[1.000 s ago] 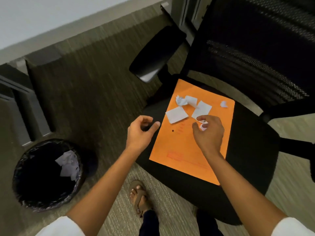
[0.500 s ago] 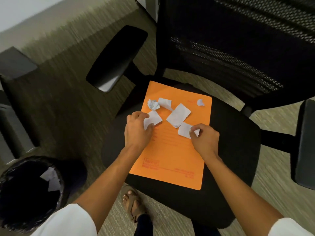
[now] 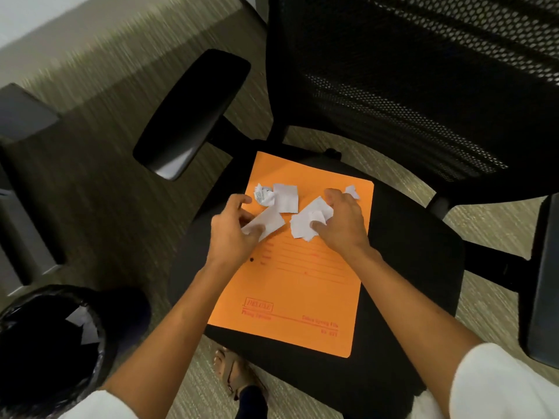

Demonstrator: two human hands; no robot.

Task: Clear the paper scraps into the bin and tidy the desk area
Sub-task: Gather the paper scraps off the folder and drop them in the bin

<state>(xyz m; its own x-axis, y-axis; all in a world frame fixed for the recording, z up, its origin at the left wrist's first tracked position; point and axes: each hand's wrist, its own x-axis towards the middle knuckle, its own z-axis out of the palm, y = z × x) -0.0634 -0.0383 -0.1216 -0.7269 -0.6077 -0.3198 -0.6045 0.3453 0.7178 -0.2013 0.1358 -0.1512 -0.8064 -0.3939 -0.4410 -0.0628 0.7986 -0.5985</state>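
An orange folder [image 3: 296,285] lies on the black seat of an office chair [image 3: 417,273]. White paper scraps rest on its far half. My left hand [image 3: 234,231] pinches a flat white scrap [image 3: 267,223] between thumb and fingers. My right hand [image 3: 343,223] is closed on a bunch of white scraps [image 3: 308,222]. A crumpled scrap [image 3: 263,194] and a flat square scrap [image 3: 286,197] lie loose beyond my left hand. A small scrap [image 3: 352,191] sits just past my right hand. The black-lined bin [image 3: 45,349] stands on the floor at lower left with paper inside.
The chair's mesh backrest [image 3: 408,71] rises behind the folder, with its left armrest [image 3: 190,113] and right armrest [image 3: 544,282] at the sides. Grey furniture legs [image 3: 21,182] stand on the carpet at left. My sandalled foot [image 3: 233,373] is under the seat edge.
My left hand reached the folder and picked up a flat scrap. My right hand gathered more scraps into its grip and moved farther up the folder. The view shifted right.
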